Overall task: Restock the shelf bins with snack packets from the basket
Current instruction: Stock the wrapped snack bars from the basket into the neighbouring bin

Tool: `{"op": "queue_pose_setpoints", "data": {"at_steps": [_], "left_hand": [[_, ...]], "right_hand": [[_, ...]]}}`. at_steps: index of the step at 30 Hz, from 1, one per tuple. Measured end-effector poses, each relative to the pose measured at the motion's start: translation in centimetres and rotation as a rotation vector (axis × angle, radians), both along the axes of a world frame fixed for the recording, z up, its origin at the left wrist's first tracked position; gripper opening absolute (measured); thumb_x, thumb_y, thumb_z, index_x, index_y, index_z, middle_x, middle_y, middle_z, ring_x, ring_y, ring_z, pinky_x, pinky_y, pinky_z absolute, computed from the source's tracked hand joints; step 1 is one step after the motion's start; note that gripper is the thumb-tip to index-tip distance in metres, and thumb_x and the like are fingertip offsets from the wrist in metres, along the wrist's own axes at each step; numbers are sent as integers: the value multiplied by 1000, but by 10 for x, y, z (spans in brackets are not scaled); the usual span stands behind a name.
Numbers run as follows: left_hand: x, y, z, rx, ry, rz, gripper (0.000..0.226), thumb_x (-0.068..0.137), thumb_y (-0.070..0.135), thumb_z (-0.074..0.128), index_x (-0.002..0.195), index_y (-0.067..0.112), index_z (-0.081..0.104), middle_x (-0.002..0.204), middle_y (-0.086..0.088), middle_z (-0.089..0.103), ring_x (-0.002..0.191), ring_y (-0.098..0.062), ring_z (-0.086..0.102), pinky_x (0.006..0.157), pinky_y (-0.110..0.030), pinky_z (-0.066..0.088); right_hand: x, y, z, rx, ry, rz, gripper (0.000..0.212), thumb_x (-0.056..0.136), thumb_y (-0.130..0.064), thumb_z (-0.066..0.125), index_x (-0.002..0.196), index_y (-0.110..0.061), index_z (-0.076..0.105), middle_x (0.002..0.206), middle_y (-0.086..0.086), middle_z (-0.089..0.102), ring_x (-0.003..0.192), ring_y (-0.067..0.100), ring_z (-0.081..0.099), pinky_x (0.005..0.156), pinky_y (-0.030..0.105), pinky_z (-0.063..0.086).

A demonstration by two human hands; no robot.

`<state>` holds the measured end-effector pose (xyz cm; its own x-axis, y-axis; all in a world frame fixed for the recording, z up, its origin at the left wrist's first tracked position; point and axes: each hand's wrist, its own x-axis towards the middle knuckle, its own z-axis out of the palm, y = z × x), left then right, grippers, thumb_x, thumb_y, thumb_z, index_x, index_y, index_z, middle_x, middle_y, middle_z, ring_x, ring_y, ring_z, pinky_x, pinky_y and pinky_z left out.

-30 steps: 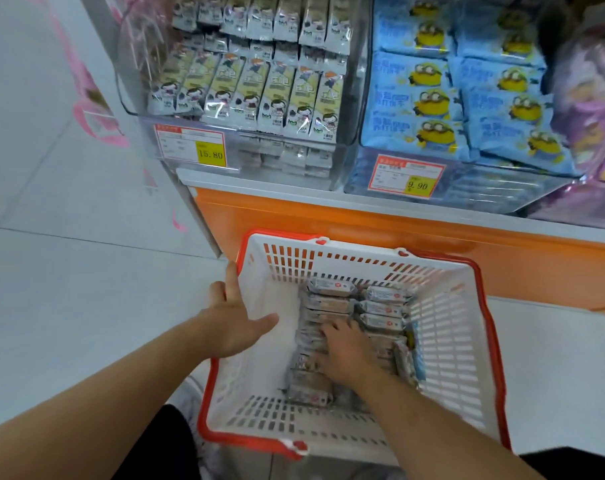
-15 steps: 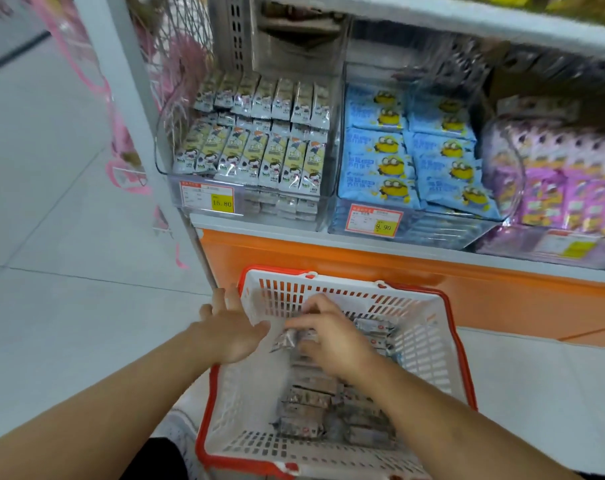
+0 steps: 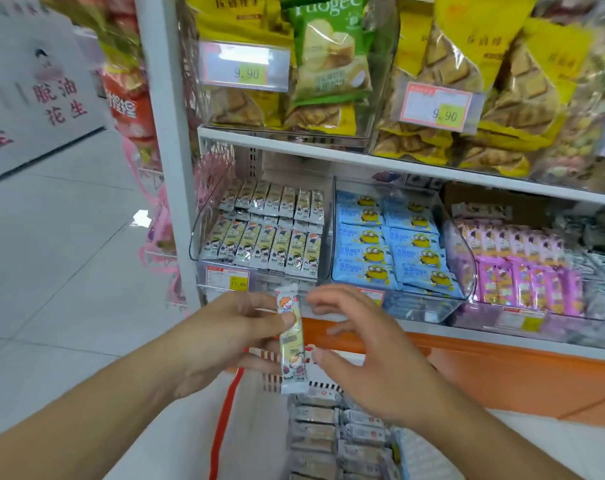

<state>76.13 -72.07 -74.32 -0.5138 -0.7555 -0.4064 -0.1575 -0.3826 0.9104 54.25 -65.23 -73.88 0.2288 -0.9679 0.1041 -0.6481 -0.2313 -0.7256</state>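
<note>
My left hand [image 3: 231,336] pinches a long pale-yellow snack packet [image 3: 291,341] upright, thumb on its front, above the white basket with a red rim [image 3: 221,424]. My right hand [image 3: 366,351] hovers just right of the packet with fingers spread and relaxed, not touching it. Several more packets [image 3: 332,434] lie stacked in the basket below. The clear shelf bin [image 3: 259,233] straight ahead on the lower shelf holds rows of the same packets.
Right of that bin stand a bin of blue packets [image 3: 394,244] and one of purple packets [image 3: 522,268]. The upper shelf [image 3: 328,143] carries large yellow and green snack bags. An orange base panel [image 3: 501,368] runs below the shelf. Tiled floor lies to the left.
A packet has come up out of the basket and now sits in my left hand, which left the basket rim. My right hand has let go. The view has tilted up toward the shelves.
</note>
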Motion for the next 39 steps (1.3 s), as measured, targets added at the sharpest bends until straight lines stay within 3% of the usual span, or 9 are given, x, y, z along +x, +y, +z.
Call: {"op": "queue_pose_setpoints", "data": {"at_steps": [5,9,13,18,23,28,32,35,39], "left_hand": [[-4,-1,-1,-80,-35,6,31,90,34,77,110,11,74,111,-29,68,85,-24,67,75,-38,62],[-2,-8,-3,-86,-48,5,30,92,35,76,108,10,75,110,-32,65,82,-23,67,73,-34,60],[1,-21,5,-65,-54,65,28,102,39,60,111,17,75,104,-10,77,89,-25,75,81,-38,62],[41,-54,2,-814,-758,65,45,104,54,40,140,34,56,141,16,53,127,-9,53,109,-32,43],[67,-70,-1,-787,-957,-29,44,105,50,39,142,28,48,143,12,49,124,-15,56,101,-38,51],[81,-80,2,-824,-1023,-45,31,98,28,51,126,25,62,133,8,56,116,-17,61,95,-38,54],[86,-84,-1,-794,-1025,-49,29,95,24,52,122,23,63,131,6,57,115,-19,61,96,-38,53],[84,-84,-1,-803,-1005,-42,29,95,24,53,122,22,64,128,5,57,112,-19,61,94,-39,55],[81,-82,4,-866,-938,-24,30,97,25,52,123,28,66,125,4,62,110,-18,62,93,-37,56]], "right_hand": [[9,-9,1,11,126,57,76,87,-42,82,150,-47,39,155,-39,25,146,-13,24,119,25,30],[15,-17,-2,10,144,32,75,83,-46,84,143,-52,40,151,-38,31,141,-12,31,115,27,34],[20,-26,-2,-8,97,-74,72,79,-48,88,134,-59,43,137,-41,41,129,-14,40,99,15,36],[35,-75,11,-10,57,-184,69,77,-52,88,129,-60,44,128,-39,49,117,-13,48,96,21,42],[77,-173,16,-1,121,-128,76,83,-49,85,144,-35,43,141,-15,52,127,8,52,104,33,48],[118,-237,5,74,178,-64,51,85,-43,85,118,-27,50,109,-9,58,96,12,62,74,33,55],[128,-260,-15,50,284,-31,52,82,-49,85,114,-22,54,114,0,60,110,23,61,93,44,55],[125,-255,-20,-18,305,-9,48,84,-55,79,115,-25,56,123,-4,55,124,22,48,102,39,46],[105,-220,-16,-108,147,-21,28,95,-43,71,117,-29,61,138,-14,49,134,15,41,112,38,38]]}}
